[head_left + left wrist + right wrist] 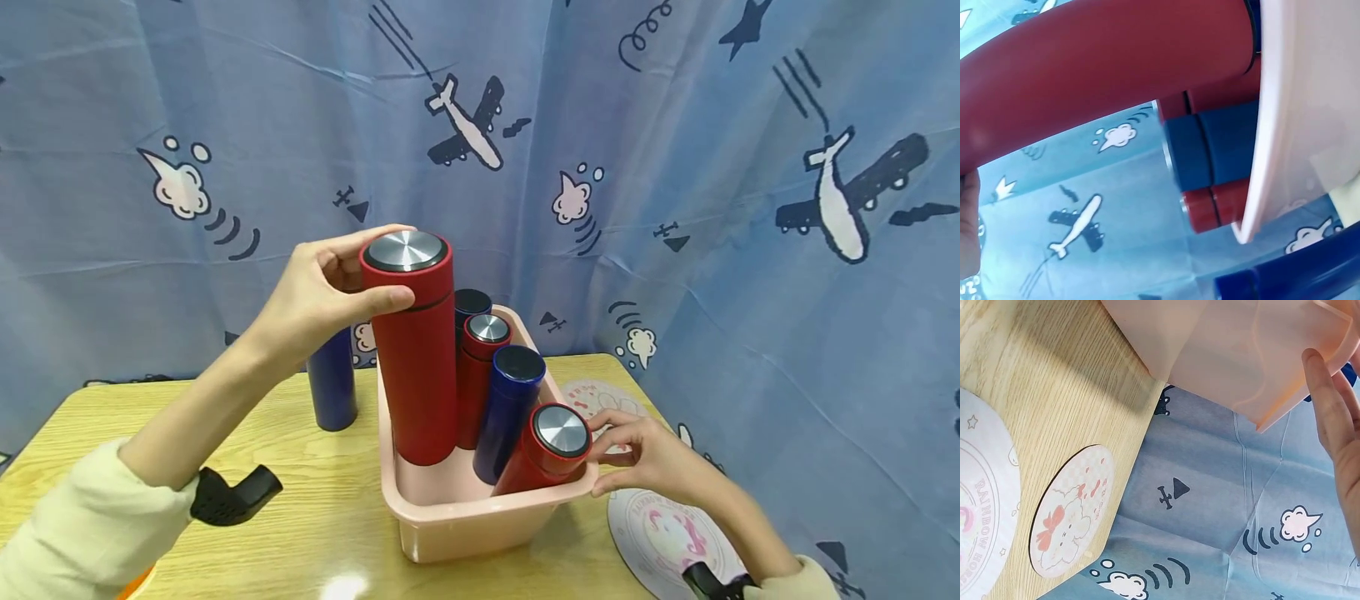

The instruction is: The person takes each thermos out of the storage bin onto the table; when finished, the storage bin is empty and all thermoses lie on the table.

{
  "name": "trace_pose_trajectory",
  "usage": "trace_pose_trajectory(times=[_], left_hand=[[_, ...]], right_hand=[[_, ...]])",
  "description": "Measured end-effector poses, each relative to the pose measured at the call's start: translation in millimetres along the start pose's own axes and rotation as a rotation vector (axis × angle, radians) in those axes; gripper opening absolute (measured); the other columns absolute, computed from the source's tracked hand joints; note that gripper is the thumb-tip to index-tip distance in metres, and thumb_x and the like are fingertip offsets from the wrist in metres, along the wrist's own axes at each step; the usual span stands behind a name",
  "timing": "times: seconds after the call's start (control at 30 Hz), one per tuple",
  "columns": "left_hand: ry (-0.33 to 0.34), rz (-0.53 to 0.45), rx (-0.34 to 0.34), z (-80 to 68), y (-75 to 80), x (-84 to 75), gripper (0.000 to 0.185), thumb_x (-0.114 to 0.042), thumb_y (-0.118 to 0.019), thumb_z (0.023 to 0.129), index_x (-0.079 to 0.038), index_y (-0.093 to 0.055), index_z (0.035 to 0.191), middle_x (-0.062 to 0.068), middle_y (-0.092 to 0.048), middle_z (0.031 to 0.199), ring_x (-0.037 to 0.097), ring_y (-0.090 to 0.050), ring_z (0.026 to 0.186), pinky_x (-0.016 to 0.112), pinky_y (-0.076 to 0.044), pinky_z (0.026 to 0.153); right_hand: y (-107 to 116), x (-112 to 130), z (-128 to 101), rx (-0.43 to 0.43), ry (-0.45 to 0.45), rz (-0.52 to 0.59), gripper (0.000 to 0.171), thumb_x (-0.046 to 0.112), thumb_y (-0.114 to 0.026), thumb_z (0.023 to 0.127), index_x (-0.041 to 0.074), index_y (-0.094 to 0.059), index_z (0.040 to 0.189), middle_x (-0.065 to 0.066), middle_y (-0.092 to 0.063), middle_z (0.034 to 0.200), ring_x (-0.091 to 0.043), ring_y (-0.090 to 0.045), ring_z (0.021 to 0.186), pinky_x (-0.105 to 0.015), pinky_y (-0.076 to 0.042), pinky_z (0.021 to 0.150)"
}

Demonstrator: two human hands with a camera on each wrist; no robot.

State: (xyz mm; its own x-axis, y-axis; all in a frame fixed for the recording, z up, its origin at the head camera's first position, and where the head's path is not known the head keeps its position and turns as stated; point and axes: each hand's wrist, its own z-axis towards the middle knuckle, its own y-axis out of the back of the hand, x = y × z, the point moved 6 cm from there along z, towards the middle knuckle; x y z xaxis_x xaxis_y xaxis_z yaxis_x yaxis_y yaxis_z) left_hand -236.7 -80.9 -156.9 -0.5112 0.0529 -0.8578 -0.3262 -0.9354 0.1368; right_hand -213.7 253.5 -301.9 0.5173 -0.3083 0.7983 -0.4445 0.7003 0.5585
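My left hand grips a tall red thermos bottle near its silver-topped lid, thumb in front. The bottle stands upright over a pink plastic bin; in the left wrist view its lower end is close to the rim. Inside the bin lean several other bottles: a blue one with a dark lid, a small red one, a front red one and a dark-lidded one at the back. At the bin's right rim, my right hand pinches the edge, its thumb against the outer wall.
A blue bottle stands on the wooden table left of the bin. To the right lie two round printed mats, a unicorn one and a smaller one. A blue patterned curtain hangs behind and to the right.
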Motion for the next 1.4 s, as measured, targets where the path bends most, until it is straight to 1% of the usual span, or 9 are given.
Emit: trace_pose_trajectory(times=[0.23,0.47,0.6,0.73,0.87,1.03,1.1,1.27,1.4], left_hand=[[-0.022,-0.039,-0.047,-8.1,14.2,-22.4,0.050,-0.001,-0.070,0.084,-0.007,-0.058,0.132,0.009,-0.070,0.102,0.022,-0.066,0.095,0.031,-0.055,0.083],[-0.074,-0.055,-0.076,-21.5,32.2,-32.6,0.049,0.006,-0.065,0.084,-0.005,-0.059,0.131,0.011,-0.069,0.104,0.021,-0.064,0.093,0.026,-0.055,0.079],[-0.101,-0.068,-0.063,-29.1,43.2,-34.4,0.049,0.011,-0.061,0.084,-0.004,-0.059,0.131,0.012,-0.068,0.103,0.022,-0.063,0.091,0.025,-0.054,0.078],[-0.100,-0.087,-0.050,-36.2,53.8,-32.4,0.050,0.015,-0.058,0.085,-0.002,-0.057,0.132,0.013,-0.068,0.105,0.022,-0.063,0.092,0.025,-0.054,0.079],[-0.079,-0.087,-0.045,-43.2,63.3,-27.7,0.052,0.018,-0.057,0.084,-0.002,-0.056,0.133,0.014,-0.068,0.107,0.023,-0.064,0.094,0.026,-0.054,0.079],[-0.033,-0.019,-0.070,-52.9,73.5,-20.5,0.053,0.015,-0.061,0.083,-0.004,-0.056,0.133,0.013,-0.068,0.103,0.021,-0.062,0.081,0.025,-0.053,0.067],[-0.010,0.012,-0.075,-56.9,76.1,-17.2,0.054,0.013,-0.062,0.084,-0.005,-0.056,0.134,0.012,-0.068,0.102,0.020,-0.063,0.080,0.024,-0.053,0.066],[0.025,0.043,-0.061,-65.1,79.5,-7.1,0.057,0.013,-0.063,0.083,-0.008,-0.055,0.136,0.010,-0.070,0.100,0.020,-0.066,0.084,0.024,-0.055,0.075],[0.050,0.032,-0.042,-70.0,80.1,2.0,0.059,0.013,-0.065,0.082,-0.011,-0.056,0.135,0.009,-0.071,0.101,0.020,-0.067,0.085,0.024,-0.056,0.074]], right_hand=[[0.2,0.5,2.1,0.003,0.007,0.034,0.020,0.003,-0.079,0.074,0.000,-0.073,0.093,-0.005,-0.056,0.112,0.000,-0.050,0.110,-0.033,-0.053,0.087],[-0.2,1.3,1.0,0.000,-0.003,0.022,0.020,0.004,-0.080,0.075,0.001,-0.073,0.093,-0.005,-0.057,0.111,-0.001,-0.051,0.109,-0.034,-0.053,0.086],[-0.1,0.3,0.4,0.003,-0.015,0.025,0.019,0.004,-0.079,0.075,0.001,-0.073,0.093,-0.005,-0.057,0.111,-0.001,-0.051,0.109,-0.033,-0.053,0.087],[-0.3,-0.5,0.3,0.007,-0.023,0.035,0.019,0.004,-0.079,0.075,0.000,-0.073,0.093,-0.003,-0.057,0.111,0.000,-0.051,0.109,-0.033,-0.053,0.087],[-0.8,-0.3,1.1,0.009,-0.024,0.043,0.019,0.004,-0.079,0.076,-0.001,-0.073,0.093,-0.002,-0.057,0.112,0.000,-0.050,0.110,-0.033,-0.053,0.088],[-1.8,0.2,2.4,0.014,-0.022,0.050,0.019,0.003,-0.078,0.076,-0.001,-0.073,0.094,-0.002,-0.057,0.111,0.000,-0.050,0.110,-0.033,-0.053,0.088],[-2.0,0.3,2.8,0.014,-0.019,0.043,0.019,0.004,-0.079,0.076,-0.001,-0.073,0.094,-0.002,-0.057,0.111,0.000,-0.050,0.110,-0.033,-0.053,0.088],[-1.8,-0.3,3.0,0.012,-0.025,0.037,0.019,0.004,-0.079,0.076,-0.001,-0.073,0.093,-0.003,-0.057,0.111,0.000,-0.051,0.109,-0.033,-0.053,0.088],[-1.1,-1.4,1.5,0.012,-0.030,0.053,0.019,0.003,-0.078,0.076,-0.001,-0.073,0.095,-0.002,-0.057,0.111,0.000,-0.051,0.109,-0.032,-0.053,0.088]])
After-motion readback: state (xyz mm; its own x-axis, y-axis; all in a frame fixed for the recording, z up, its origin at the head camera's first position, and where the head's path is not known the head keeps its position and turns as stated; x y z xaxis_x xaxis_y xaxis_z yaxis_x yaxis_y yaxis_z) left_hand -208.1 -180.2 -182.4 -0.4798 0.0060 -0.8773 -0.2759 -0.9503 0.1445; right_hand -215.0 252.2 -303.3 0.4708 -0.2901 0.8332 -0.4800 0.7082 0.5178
